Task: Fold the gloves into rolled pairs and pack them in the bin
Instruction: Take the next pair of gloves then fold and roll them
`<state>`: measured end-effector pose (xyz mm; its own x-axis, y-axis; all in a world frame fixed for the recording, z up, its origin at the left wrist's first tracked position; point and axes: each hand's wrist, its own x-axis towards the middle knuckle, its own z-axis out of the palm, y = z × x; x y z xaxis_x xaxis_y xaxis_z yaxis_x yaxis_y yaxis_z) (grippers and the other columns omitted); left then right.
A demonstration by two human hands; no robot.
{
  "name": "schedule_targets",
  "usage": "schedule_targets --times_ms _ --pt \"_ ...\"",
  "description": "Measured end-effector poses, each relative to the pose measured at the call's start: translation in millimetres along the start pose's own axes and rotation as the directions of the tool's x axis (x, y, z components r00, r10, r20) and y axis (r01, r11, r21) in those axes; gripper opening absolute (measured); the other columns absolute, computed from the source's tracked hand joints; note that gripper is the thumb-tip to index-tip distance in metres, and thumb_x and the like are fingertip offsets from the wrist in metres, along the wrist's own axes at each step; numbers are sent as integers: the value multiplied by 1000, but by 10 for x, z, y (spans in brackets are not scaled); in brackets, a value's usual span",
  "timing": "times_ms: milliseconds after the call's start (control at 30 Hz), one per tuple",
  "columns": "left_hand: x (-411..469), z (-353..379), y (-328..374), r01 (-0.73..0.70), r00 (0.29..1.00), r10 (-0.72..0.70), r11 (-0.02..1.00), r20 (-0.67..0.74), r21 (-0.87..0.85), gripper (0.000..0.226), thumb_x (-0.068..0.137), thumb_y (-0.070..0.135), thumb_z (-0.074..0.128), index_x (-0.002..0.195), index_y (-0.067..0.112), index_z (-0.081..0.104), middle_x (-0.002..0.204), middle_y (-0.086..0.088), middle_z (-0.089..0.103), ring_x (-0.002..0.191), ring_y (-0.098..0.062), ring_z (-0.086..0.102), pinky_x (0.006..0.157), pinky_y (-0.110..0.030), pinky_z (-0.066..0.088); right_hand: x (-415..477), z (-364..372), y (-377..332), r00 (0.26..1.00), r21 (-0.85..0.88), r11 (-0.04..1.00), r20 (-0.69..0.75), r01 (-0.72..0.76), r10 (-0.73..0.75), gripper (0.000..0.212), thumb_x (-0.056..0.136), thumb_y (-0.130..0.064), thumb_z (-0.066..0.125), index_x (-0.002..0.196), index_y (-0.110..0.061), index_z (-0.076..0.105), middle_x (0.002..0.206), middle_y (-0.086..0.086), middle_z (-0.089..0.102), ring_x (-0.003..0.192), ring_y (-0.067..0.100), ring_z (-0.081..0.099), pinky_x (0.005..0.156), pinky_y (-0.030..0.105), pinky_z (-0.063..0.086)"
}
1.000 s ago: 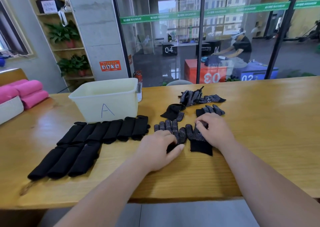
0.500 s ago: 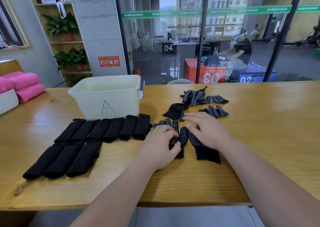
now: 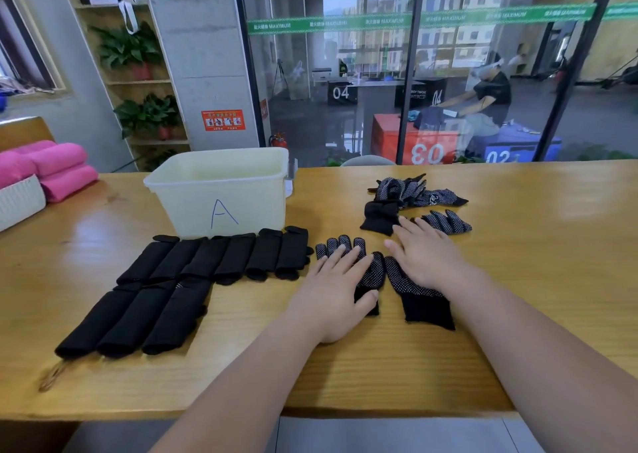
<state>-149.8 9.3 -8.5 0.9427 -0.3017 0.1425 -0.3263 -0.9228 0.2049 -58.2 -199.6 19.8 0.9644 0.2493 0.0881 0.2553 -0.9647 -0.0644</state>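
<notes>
Left grip (image 3: 331, 290): your fingers spread straight, flat on the left dotted glove (image 3: 374, 275).
Right grip (image 3: 423, 252): fingers straight, flat on the right dotted glove (image 3: 423, 299).
Gloves: side by side on the surface (image 3: 535, 280), right of the rolled pairs (image 3: 207, 262).
Bin (image 3: 221, 190): behind the rolls.

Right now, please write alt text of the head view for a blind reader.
The left hand and right hand rest flat on two dotted black gloves on a wooden table. Rolled glove pairs lie left, before a cream bin marked A.
</notes>
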Motion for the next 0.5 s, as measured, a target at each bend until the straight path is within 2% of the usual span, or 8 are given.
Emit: schedule_targets --times_ms 100,300,433,500 --pt "28 21 -2 8 998 -12 998 59 58 69 106 67 19 168 41 5 177 11 -5 162 -13 -13 132 -42 -3 -284 136 -41 998 -8 999 33 -45 45 73 107 -65 19 167 -22 20 177 2 5 163 27 6 130 51 16" --pt "44 -65 32 10 988 -25 996 151 94 67 106 68 16 167 45 3 177 9 -9 162 -18 -14 132 -45 -5 -579 160 -48 995 8 999 92 -49 48 84 101 -75 7 169 -26 4 177 -2 -7 163 23 -7 132 48 4" --pt "-77 -121 127 4 981 -22 996 194 92 67 107 68 17 168 43 3 177 8 -9 163 -20 -13 132 -46 -4 -827 153 -35 996 25 1000 86 -16 14 84 101 -75 9 169 -26 4 176 -3 -9 162 20 -11 132 47 2" --pt "-200 -142 193 -6 982 -7 997 188 73 66 108 64 21 169 40 8 177 7 -4 163 -20 -8 132 -46 -1 -961 132 -8 999 69 997 34 -20 18 83 102 -73 12 169 -25 6 176 -4 -10 162 18 -12 132 45 2"
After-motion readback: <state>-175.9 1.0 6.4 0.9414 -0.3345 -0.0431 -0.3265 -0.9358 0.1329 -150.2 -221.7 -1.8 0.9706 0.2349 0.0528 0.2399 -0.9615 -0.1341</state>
